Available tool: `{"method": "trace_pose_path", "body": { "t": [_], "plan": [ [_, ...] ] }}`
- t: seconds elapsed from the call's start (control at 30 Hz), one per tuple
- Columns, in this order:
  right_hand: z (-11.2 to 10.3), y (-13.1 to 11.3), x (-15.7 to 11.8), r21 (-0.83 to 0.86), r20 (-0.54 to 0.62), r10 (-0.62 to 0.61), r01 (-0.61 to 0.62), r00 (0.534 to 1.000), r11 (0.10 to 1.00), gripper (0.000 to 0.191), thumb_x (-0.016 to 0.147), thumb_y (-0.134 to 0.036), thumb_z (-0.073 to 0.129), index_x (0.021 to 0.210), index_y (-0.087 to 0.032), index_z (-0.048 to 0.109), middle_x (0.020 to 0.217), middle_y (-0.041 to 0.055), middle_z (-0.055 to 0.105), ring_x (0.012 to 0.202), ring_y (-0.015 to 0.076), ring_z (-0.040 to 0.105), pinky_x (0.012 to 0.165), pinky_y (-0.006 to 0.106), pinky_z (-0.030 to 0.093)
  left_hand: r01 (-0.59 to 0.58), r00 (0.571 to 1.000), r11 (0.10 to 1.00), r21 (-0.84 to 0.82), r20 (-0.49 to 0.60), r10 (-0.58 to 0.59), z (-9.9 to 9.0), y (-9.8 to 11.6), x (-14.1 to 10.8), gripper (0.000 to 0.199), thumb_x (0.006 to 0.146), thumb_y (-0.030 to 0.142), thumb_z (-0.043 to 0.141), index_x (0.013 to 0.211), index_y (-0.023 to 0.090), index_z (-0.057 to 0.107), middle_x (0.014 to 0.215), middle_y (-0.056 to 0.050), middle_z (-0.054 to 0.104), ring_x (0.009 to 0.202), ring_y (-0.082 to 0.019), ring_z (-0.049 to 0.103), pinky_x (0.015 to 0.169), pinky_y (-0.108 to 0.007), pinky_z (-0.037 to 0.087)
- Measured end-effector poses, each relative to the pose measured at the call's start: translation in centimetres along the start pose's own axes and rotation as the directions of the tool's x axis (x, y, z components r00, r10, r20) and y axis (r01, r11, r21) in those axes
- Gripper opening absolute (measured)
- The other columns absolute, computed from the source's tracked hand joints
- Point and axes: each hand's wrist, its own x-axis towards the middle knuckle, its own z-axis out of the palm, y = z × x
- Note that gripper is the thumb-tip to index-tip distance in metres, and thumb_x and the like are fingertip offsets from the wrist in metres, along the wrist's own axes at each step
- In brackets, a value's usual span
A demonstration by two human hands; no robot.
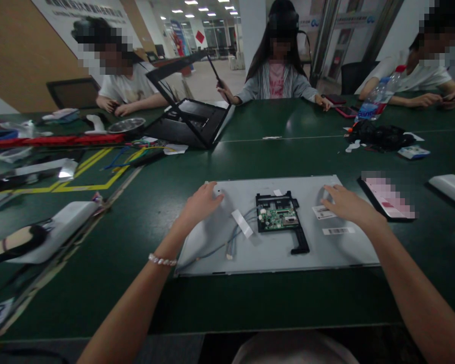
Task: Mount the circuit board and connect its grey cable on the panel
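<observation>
- On the green table (288, 301) before me, a pale panel (205, 242) lies flat between my two hands.
- My left hand (201, 203) is at the panel's far left corner, thumb and fingers apart (a beaded bracelet (162, 260) circles that wrist).
- My right hand (347, 203) is over the far right part, thumb and fingers likewise apart, beside a white label (322, 213); I cannot tell how firmly either hand presses.
- Near the panel's middle, a green circuit board (277, 219) sits at a black bracket (301, 237), one arm of which extends toward me.
- Left of the board, a white strip (242, 224) lies slantwise by thin cables (212, 255).
- Nearer me than the white label is a barcode label (338, 231).
- Right of the panel, a pink-faced slab (389, 197) rests on the table.
- Across the table, a co-worker's hand (226, 92) holds a tilted black frame (174, 65).
</observation>
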Motion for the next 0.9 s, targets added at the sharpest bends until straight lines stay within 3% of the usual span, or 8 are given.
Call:
{"method": "trace_pose_path", "body": {
  "t": [0.27, 0.47, 0.9],
  "plan": [
    [-0.1, -0.2, 0.0, 0.008, -0.007, -0.017, 0.017, 1.0, 1.0, 0.054, 0.093, -0.043, 0.042, 0.14, -0.018, 0.048, 0.131, 0.0191, 0.056, 0.12, 0.0353, 0.055, 0.093, 0.047, 0.046, -0.015, 0.997, 0.999, 0.031, 0.075, 0.013, -0.1, 0.3, -0.1, 0.055, 0.091, 0.042, 0.041, 0.138, 0.016, 0.046, 0.131, -0.016, 0.06, 0.117, -0.03, 0.058, 0.095, -0.04, 0.045],
    [-0.1, -1.0, -0.4, 0.021, -0.063, -0.033, 0.034, 0.997, 0.999, 0.051, 0.093, -0.043, 0.041, 0.138, -0.02, 0.051, 0.13, 0.0185, 0.057, 0.118, 0.0357, 0.057, 0.092, 0.048, 0.046, 0.023, 0.992, 0.979, 0.201, 0.117, -0.047, 0.7, 1.2, -0.6, 0.061, 0.096, 0.047, 0.031, 0.148, 0.014, 0.034, 0.136, -0.024, 0.05, 0.132, -0.038, 0.044, 0.101, -0.053, 0.037],
    [-0.1, -2.7, -0.4, -0.021, -0.055, -0.05, 0.049, 0.997, 0.999, 0.054, 0.094, -0.046, 0.037, 0.14, -0.021, 0.047, 0.133, 0.0168, 0.054, 0.11, 0.0355, 0.058, 0.088, 0.051, 0.047, 0.102, 0.987, 0.979, 0.174, 0.108, -0.122, 1.6, -0.2, 0.5, 0.061, 0.098, 0.05, 0.02, 0.149, 0.018, 0.032, 0.15, -0.025, 0.034, 0.143, -0.039, 0.026, 0.106, -0.062, 0.027]
  ]
}}
